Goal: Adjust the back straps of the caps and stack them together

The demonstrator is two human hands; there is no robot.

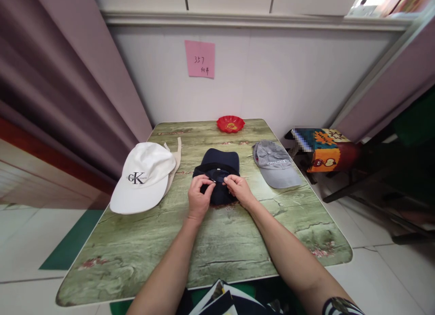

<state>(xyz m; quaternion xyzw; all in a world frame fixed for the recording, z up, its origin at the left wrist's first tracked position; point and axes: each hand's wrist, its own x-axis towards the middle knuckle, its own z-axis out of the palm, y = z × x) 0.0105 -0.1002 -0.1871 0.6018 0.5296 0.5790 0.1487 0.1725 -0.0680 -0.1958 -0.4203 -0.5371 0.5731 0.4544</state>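
Navy cap [222,157] sits on the counter [231,242], brim pointing away; left hand [199,196] and right hand [239,189] both have fingers pinching its back strap [219,176]. Looks like strap adjusting, next probably calls for careful lining-up.

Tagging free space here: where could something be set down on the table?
Bare patches on the green table: from the white CK cap to the near left corner, and from the gray cap to the near right corner. Smaller: between the red dish and navy cap. Crowded: the middle, where left hand and right hand hold that cap.
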